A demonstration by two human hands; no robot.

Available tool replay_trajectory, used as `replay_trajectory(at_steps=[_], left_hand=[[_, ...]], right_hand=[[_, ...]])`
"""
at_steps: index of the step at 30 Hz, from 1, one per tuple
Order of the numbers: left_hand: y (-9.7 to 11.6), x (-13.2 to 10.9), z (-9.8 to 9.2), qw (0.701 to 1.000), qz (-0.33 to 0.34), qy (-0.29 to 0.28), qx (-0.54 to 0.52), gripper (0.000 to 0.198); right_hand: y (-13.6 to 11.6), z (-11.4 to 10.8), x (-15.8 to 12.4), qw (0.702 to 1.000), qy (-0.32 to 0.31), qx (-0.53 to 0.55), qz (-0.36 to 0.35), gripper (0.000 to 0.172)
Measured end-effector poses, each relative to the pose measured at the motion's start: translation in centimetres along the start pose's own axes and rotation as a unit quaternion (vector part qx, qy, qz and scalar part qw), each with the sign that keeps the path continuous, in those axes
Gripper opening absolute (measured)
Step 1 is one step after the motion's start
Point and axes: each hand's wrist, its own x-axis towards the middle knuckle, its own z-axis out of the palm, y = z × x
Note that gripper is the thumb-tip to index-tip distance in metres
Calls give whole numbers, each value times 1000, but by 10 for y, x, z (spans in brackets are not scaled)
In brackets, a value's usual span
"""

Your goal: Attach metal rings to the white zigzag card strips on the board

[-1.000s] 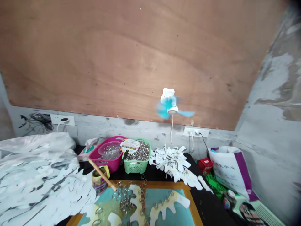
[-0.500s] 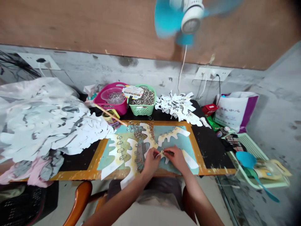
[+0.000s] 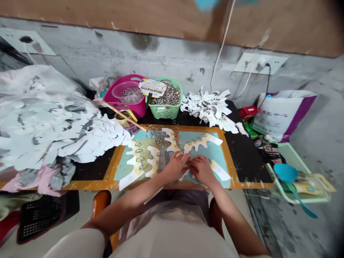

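Nearest: both hands out over the front edge of the mat, fingertips almost meeting. Left hand (image 3: 176, 166) lies palm down, fingers reaching across; right hand (image 3: 201, 168) is curled in beside it. Can't tell if either is pinching anything, fingers hide it. Half a second ago the fingers were visibly on a small white bit; now the left covers more of that spot. Upshot: the work is at the fingertips, but contact isn't readable from this view.

Under and around them: white cutout, mostly covered, with a strip (image 3: 220, 171) that looks like its arm sticking out past the right hand.

Same blue mat (image 3: 213, 152): ringed cutout (image 3: 131, 175) at far left, second ringed cutout (image 3: 153, 156) next to the left forearm, third cutout (image 3: 170, 143) just beyond the left hand, curved ringed cutout (image 3: 199, 143) beyond the right. Loose ring pile (image 3: 161, 141) at the mat's far edge.

Behind, on the black tabletop (image 3: 245, 165): can (image 3: 131, 128) with a stick (image 3: 125, 116) across it, pink basket (image 3: 139, 110), green basket (image 3: 165, 113) full of metal bits, heap of cutouts (image 3: 208, 107).

Farthest: camera has tipped down, so only fan blade (image 3: 206, 4) edges remain up top.
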Motion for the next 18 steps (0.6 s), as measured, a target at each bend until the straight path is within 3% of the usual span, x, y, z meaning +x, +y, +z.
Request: replay_trajectory(at_steps=[6, 11, 15, 18], left_hand=[[-10, -1, 2, 999, -20, -6, -33, 32], [-14, -8, 6, 999, 42, 14, 14, 10], [-10, -13, 7, 988, 90, 84, 92, 13], [-5, -15, 5, 979, 126, 82, 140, 14]], right_hand=[[-8, 15, -14, 994, 70, -71, -35, 12], [-7, 8, -30, 999, 31, -9, -42, 9], [4, -3, -26, 999, 40, -24, -17, 21], [9, -7, -16, 997, 1, -51, -53, 17]])
